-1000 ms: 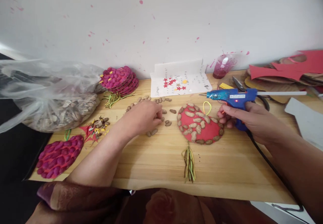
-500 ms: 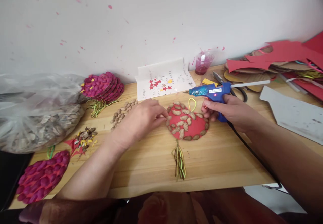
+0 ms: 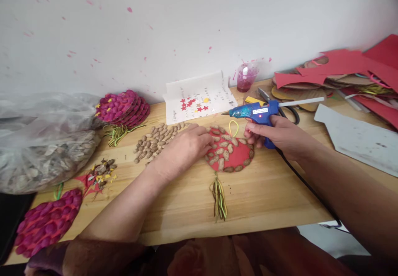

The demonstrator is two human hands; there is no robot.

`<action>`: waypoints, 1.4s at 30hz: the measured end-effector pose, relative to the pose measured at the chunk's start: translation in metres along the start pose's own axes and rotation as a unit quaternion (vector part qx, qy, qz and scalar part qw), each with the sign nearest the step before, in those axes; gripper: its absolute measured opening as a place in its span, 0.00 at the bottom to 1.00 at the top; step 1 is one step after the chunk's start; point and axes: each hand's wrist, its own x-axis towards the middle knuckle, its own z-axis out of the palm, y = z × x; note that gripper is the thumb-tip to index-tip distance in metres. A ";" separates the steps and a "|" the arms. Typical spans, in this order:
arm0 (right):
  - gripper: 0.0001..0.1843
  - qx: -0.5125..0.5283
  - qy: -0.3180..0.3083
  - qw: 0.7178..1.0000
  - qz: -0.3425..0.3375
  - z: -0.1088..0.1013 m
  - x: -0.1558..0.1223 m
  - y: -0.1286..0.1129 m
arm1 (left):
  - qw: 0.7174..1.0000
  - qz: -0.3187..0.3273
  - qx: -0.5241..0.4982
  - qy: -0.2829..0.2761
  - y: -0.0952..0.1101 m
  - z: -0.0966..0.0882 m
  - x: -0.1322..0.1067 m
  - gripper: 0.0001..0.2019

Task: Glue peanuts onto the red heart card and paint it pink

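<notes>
My right hand [image 3: 280,137] is wrapped around the handle of a blue hot glue gun [image 3: 256,112], its nozzle pointing left and a white glue stick [image 3: 304,101] in its back end. The fingers of my left hand [image 3: 195,141] are bent and pressed together at the upper left rim of a red disc [image 3: 238,153]; whatever is under the fingertips is hidden. Peanuts in their shells [image 3: 226,155] line the disc's rim and cover part of its left half. A yellow loop [image 3: 234,128] tops the disc, and a green and brown tassel [image 3: 219,201] hangs below.
Loose peanuts [image 3: 152,142] lie left of the disc. Behind are a paper with stars [image 3: 174,114], a cup of pink liquid [image 3: 245,79] and scissors [image 3: 290,114]. Pink decorated discs [image 3: 124,108] and a plastic bag [image 3: 46,155] stand left; red card scraps [image 3: 342,68] lie right.
My left hand has moved slightly right and onto the disc's rim, uncovering more loose peanuts. My right hand still holds the glue gun. The whole view has shifted a little.
</notes>
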 end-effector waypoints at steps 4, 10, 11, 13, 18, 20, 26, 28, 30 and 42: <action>0.17 -0.005 -0.004 1.000 0.005 0.000 0.001 0.000 | 1.000 0.006 0.011 0.011 0.001 0.002 -0.001 0.07; 0.18 -0.002 -0.001 1.000 0.004 0.000 0.000 -0.001 | 1.000 0.002 0.013 0.015 0.005 -0.002 -0.002 0.06; 0.18 -0.002 -0.002 1.000 0.003 0.000 0.000 -0.001 | 1.000 -0.001 0.010 0.016 0.004 -0.003 -0.003 0.07; 0.19 -0.002 -0.002 1.000 0.001 0.000 0.000 -0.001 | 0.999 -0.008 0.003 0.032 0.002 -0.005 -0.005 0.09; 0.20 -0.004 -0.001 1.000 0.001 -0.001 0.001 0.001 | 0.992 -0.020 0.001 0.125 -0.016 -0.011 -0.016 0.07; 0.20 -0.008 -0.003 1.000 0.001 -0.001 0.001 0.001 | 0.987 -0.042 -0.005 0.153 -0.025 -0.018 -0.023 0.07; 0.20 -0.019 -0.012 1.000 -0.002 0.001 -0.004 -0.006 | 0.973 -0.184 -0.011 0.138 -0.050 -0.046 -0.047 0.12; 0.21 -0.021 -0.012 1.000 -0.004 0.001 -0.005 -0.006 | 0.965 -0.231 -0.006 0.125 -0.057 -0.051 -0.054 0.12; 0.23 -0.024 -0.005 1.000 -0.004 0.000 -0.004 -0.004 | 0.958 -0.264 -0.001 0.115 -0.062 -0.055 -0.059 0.12; 0.26 -0.034 0.046 0.998 0.007 -0.004 0.005 0.007 | 0.958 -0.285 -0.012 -0.017 -0.070 -0.055 -0.064 0.10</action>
